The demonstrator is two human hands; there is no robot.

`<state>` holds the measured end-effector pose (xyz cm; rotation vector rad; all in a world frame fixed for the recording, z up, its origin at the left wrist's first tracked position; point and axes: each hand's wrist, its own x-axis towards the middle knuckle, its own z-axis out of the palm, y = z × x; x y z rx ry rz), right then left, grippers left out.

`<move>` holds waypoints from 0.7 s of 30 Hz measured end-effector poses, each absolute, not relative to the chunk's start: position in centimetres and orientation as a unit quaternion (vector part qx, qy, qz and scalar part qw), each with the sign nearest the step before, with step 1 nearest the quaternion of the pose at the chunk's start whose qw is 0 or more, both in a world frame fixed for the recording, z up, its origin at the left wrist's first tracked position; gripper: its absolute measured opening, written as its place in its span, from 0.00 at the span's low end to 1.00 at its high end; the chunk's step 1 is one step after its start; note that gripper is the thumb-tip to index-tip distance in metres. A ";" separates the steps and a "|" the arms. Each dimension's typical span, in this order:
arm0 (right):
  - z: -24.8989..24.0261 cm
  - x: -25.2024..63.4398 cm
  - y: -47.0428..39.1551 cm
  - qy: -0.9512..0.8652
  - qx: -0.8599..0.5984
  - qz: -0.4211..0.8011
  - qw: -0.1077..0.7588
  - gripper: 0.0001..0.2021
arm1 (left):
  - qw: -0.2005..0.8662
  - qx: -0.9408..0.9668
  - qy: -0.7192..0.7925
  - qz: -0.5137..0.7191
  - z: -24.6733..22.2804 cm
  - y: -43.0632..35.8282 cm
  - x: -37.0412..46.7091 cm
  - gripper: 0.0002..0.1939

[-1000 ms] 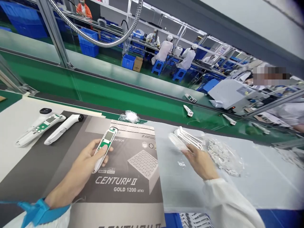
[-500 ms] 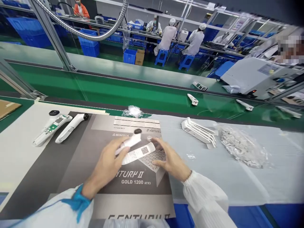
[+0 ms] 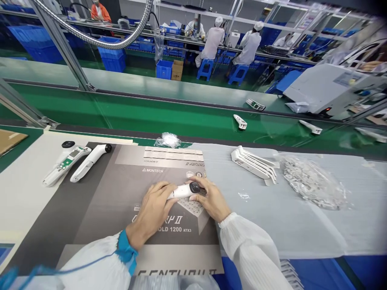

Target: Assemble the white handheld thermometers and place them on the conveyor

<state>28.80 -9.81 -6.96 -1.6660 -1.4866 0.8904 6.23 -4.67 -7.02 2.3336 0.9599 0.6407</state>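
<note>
Both hands are around a white handheld device (image 3: 183, 191) with a black tip, shaped like a forehead thermometer, above the printed cardboard (image 3: 121, 209). My left hand (image 3: 155, 211) wraps its left part, and the fingers hide much of that end. At the black tip, my right hand (image 3: 213, 200) grips with thumb and fingers. To the left lie an opened white device (image 3: 67, 163) showing a green circuit board and a closed white device (image 3: 90, 163) with a black tip. A blue band (image 3: 126, 251) circles my left wrist.
Several white shell parts (image 3: 253, 164) lie stacked on the right, beside a clear bag of small parts (image 3: 313, 183). A crumpled clear bag (image 3: 168, 140) lies behind the cardboard. White pieces (image 3: 240, 121) lie on the green belt (image 3: 151, 106). People sit at a far bench.
The white part in my left hand and the separate long shell are now together as one device. It has turned so the black tip points right, and my right hand has closed on it.
</note>
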 end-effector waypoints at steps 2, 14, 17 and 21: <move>-6.1 28.3 -9.9 -0.518 -0.629 0.394 0.425 0.26 | 0.302 0.863 0.330 0.235 -6.3 -4.4 6.3 0.14; -2.9 20.0 -7.3 -0.058 -0.383 0.658 0.646 0.25 | 0.292 0.884 0.359 0.068 -5.7 -6.0 5.4 0.21; -2.8 19.5 -7.9 -0.119 -0.349 0.688 0.624 0.20 | 0.279 0.855 0.423 0.106 -4.6 -4.9 4.2 0.21; -3.0 18.7 -8.6 -0.163 -0.380 0.678 0.608 0.19 | 0.268 0.808 0.441 0.284 -3.5 -5.5 5.4 0.25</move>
